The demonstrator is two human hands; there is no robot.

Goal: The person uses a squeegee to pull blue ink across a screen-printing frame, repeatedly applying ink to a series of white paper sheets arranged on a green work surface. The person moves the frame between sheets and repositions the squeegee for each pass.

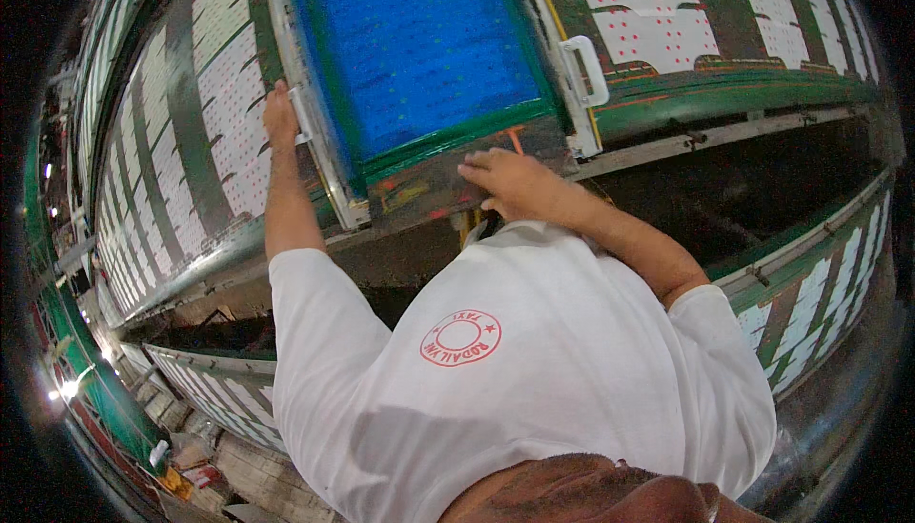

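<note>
A screen-printing frame (pixel 558 32) lies before me, its bright blue mesh (pixel 419 47) bordered in green. My left hand (pixel 280 118) is closed on the white handle (pixel 301 115) at the frame's left side. At the near end, a dark, paint-stained strip (pixel 415 191) runs along the frame. Over its right part is my right hand (pixel 519 185), fingers stretched out and holding nothing that I can see. Part of its thumb side is hidden. Another white handle (pixel 586 70) on the frame's right side is untouched.
White pieces with red dots (pixel 648 9) lie in rows on the long green table (pixel 724 94) to both sides. A rail (pixel 762 128) edges the table. Nearer me, a lower level carries more white pieces (pixel 805 304). Bags and litter (pixel 195 456) lie on the floor at lower left.
</note>
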